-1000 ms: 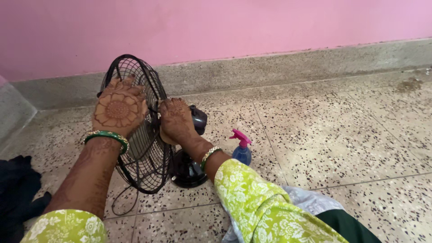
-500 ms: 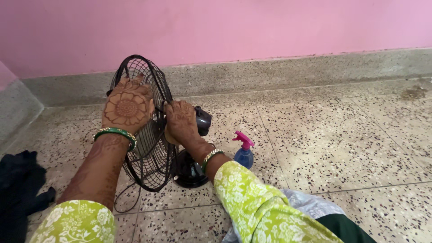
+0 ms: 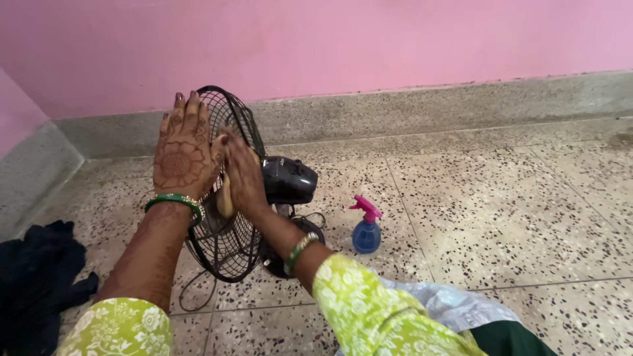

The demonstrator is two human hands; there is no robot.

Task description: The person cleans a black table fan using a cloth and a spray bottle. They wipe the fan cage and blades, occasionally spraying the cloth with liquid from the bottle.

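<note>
Speckled floor under pink wall, left hand flat and open against black fan, right hand likewise flat on grille.

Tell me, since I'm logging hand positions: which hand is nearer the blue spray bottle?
Right. The right hand presses the fan grille, on the spray bottle side; the left hand is farther away.

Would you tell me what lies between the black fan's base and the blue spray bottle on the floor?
In the head view, only bare speckled floor separates the fan's base from the spray bottle; a loop of the fan's cord lies just beside the base.
</note>
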